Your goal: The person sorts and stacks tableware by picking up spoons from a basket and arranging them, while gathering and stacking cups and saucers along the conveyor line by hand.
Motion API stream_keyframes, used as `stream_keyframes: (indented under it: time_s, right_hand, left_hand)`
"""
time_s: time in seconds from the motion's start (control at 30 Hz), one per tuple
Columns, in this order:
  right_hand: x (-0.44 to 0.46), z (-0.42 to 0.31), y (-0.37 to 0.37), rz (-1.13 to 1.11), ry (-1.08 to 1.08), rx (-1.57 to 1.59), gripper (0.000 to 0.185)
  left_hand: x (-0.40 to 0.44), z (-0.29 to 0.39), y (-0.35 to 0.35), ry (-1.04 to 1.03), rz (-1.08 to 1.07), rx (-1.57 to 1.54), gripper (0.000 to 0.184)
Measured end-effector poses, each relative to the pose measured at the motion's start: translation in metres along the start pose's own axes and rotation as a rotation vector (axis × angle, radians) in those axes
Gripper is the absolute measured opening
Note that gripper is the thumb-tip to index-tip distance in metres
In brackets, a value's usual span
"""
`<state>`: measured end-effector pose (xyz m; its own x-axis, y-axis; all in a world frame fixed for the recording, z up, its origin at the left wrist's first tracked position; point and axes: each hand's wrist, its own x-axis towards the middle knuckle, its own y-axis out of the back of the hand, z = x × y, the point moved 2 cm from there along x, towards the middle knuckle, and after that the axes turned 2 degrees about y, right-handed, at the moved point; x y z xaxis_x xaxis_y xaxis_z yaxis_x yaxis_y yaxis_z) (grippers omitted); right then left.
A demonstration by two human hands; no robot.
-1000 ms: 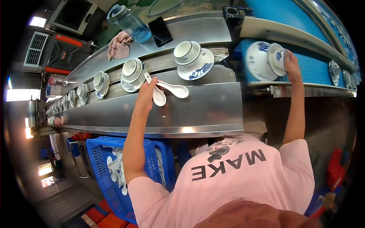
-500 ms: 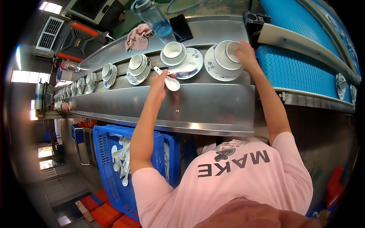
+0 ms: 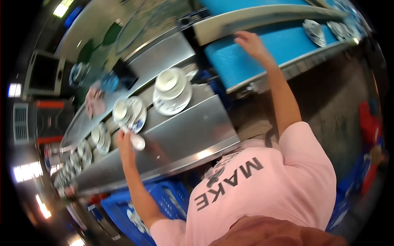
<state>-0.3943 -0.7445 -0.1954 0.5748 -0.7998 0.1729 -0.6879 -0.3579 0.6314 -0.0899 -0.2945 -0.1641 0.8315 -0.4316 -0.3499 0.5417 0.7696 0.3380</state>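
My left hand is closed on the handle of a white spoon, its bowl over the metal ledge. Another white handle shows at my fingers, over a blue-patterned saucer with a small cup on it; blur hides its details. Right of that, a larger stack of bowl and cup stands on a saucer, touched by neither hand. My right hand is over the blue belt, fingers apart, holding nothing.
More cup-and-saucer sets line the metal counter to the left. A pink cloth, a bottle and a dark phone lie behind. Blue baskets with white spoons stand below. Saucers ride the belt's far right.
My right hand has let go of the large stack, now left on the counter, and moved right over the belt. The view has tilted and turned. My left hand still has the spoon.
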Motion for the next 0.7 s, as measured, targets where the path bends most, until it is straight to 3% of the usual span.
stream_keyframes:
  time_s: [0.07, 0.1, 0.13, 0.17, 0.2, 0.23, 0.3, 0.37, 0.4, 0.47, 0.6, 0.67, 0.7]
  right_hand:
    - [0.01, 0.087, 0.072, 0.216, -0.152, -0.452, 0.037]
    - [0.012, 0.128, 0.104, 0.22, -0.224, -0.522, 0.039]
    - [0.008, 0.17, 0.138, 0.26, -0.151, -0.686, 0.039]
    - [0.002, 0.199, 0.172, 0.335, -0.101, -0.737, 0.037]
    - [0.006, 0.243, 0.199, 0.253, -0.199, -0.816, 0.037]
    - [-0.001, 0.241, 0.215, 0.192, -0.327, -0.747, 0.038]
    - [-0.008, 0.302, 0.226, 0.165, -0.271, -0.758, 0.04]
    - [-0.007, 0.313, 0.218, 0.124, -0.19, -0.869, 0.041]
    - [-0.01, 0.262, 0.2, 0.118, -0.213, -0.934, 0.038]
    - [-0.008, 0.215, 0.171, 0.067, -0.266, -0.851, 0.034]
    - [-0.011, 0.164, 0.122, 0.086, -0.05, -0.636, 0.031]
    - [-0.015, 0.132, 0.113, 0.003, -0.068, -0.465, 0.031]
    - [-0.013, 0.139, 0.119, 0.085, -0.074, -0.346, 0.032]
  left_hand:
    - [-0.007, 0.005, -0.018, 0.049, -0.001, -0.007, 0.027]
    - [-0.01, 0.011, -0.02, 0.098, -0.02, 0.058, 0.027]
    - [-0.016, 0.015, -0.022, 0.146, -0.023, 0.118, 0.028]
    - [-0.02, 0.016, -0.031, 0.122, -0.039, 0.115, 0.028]
    - [-0.022, 0.015, -0.033, 0.108, -0.035, 0.117, 0.029]
    - [-0.019, 0.01, -0.033, 0.134, -0.043, 0.176, 0.029]
    - [-0.017, 0.008, -0.045, 0.116, -0.13, 0.159, 0.032]
    - [-0.024, 0.018, -0.067, 0.109, -0.082, 0.124, 0.044]
    - [-0.022, 0.017, -0.075, 0.122, -0.12, 0.101, 0.045]
    - [-0.017, 0.014, -0.1, 0.118, -0.127, 0.062, 0.044]
    - [-0.014, 0.019, -0.159, 0.157, -0.116, -0.259, 0.043]
    - [-0.017, 0.021, -0.175, 0.137, -0.166, -0.294, 0.038]
    - [-0.021, 0.023, -0.179, 0.123, -0.204, -0.196, 0.033]
